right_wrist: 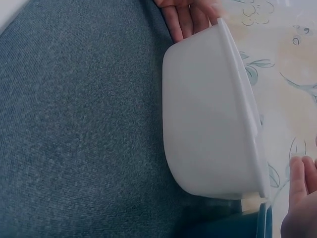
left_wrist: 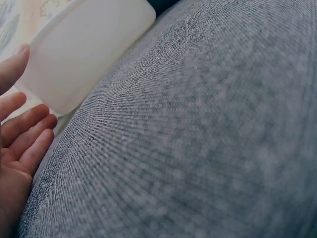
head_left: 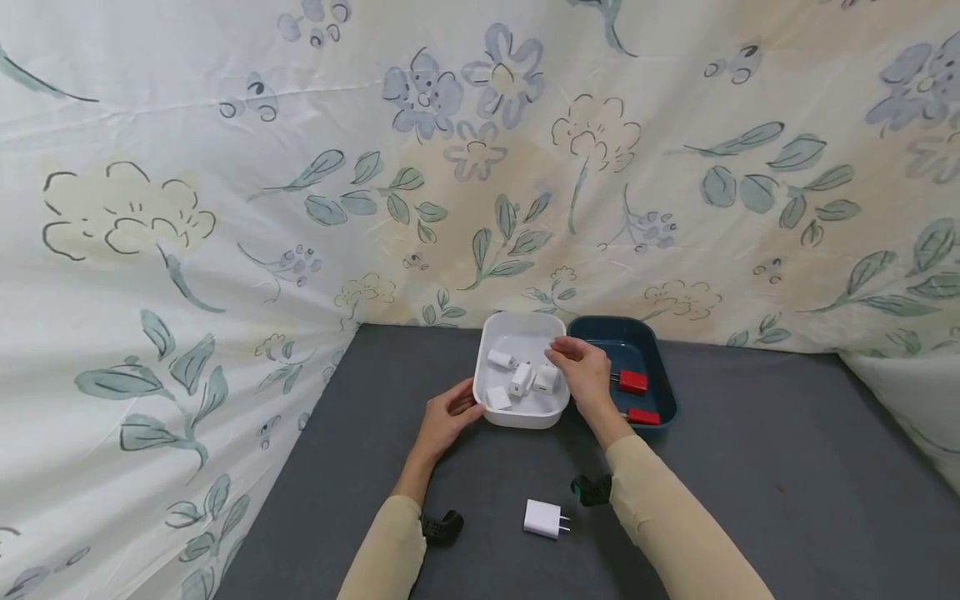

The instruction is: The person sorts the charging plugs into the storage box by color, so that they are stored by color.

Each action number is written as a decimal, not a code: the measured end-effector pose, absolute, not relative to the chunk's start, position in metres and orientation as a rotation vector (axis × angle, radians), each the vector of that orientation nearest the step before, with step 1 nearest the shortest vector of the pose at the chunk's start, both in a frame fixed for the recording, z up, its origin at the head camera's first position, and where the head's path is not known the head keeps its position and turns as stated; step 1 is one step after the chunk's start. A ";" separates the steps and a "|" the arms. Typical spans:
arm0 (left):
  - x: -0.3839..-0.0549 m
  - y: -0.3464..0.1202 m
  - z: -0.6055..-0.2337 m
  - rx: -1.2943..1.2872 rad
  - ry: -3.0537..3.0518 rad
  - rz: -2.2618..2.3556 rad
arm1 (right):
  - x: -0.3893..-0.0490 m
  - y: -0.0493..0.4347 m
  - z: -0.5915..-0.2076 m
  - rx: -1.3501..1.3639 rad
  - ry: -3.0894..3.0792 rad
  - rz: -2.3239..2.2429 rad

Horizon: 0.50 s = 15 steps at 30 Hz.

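A white plastic bin (head_left: 522, 421) stands at the back of the table with several white charger plugs (head_left: 520, 380) lying in it. My left hand (head_left: 442, 423) is at the bin's front left corner, fingers along its side and thumb near the rim. In the left wrist view those fingers (left_wrist: 30, 124) look loosely extended beside the bin wall. Over the bin's right rim hovers my right hand (head_left: 585, 373), its fingers reaching across the plugs. Its fingers (right_wrist: 297, 181) show straight in the right wrist view, with nothing seen between them.
Close against the white bin's right side is a dark blue bin (head_left: 666, 375) holding a red charger plug (head_left: 633, 382) and another red plug (head_left: 642, 416). One white charger plug (head_left: 542, 517) lies on the grey tabletop (head_left: 735, 467) between my forearms. Floral cloth (head_left: 480, 150) hangs behind.
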<state>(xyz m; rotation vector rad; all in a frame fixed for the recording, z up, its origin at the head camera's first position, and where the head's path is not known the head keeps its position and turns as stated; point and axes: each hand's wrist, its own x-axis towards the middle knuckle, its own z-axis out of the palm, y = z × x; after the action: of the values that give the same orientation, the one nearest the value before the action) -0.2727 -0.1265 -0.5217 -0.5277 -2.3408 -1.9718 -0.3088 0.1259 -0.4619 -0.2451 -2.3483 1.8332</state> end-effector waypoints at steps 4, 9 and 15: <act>-0.273 -0.126 -0.522 -0.511 -2.344 -1.968 | -0.307 0.129 -0.464 -0.230 -2.359 1.836; -0.272 -0.126 -0.522 -0.516 -2.345 -1.937 | -0.306 0.131 -0.466 -0.208 -2.375 1.823; -0.272 -0.126 -0.522 -0.511 -2.351 -1.929 | -0.303 0.132 -0.469 -0.176 -2.395 1.818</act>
<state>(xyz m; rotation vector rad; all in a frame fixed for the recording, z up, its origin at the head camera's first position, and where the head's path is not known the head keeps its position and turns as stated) -0.2720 -0.1259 -0.5221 -0.5114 -2.3511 -1.9287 -0.3028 0.1322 -0.4688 -0.1762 -2.3954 1.8179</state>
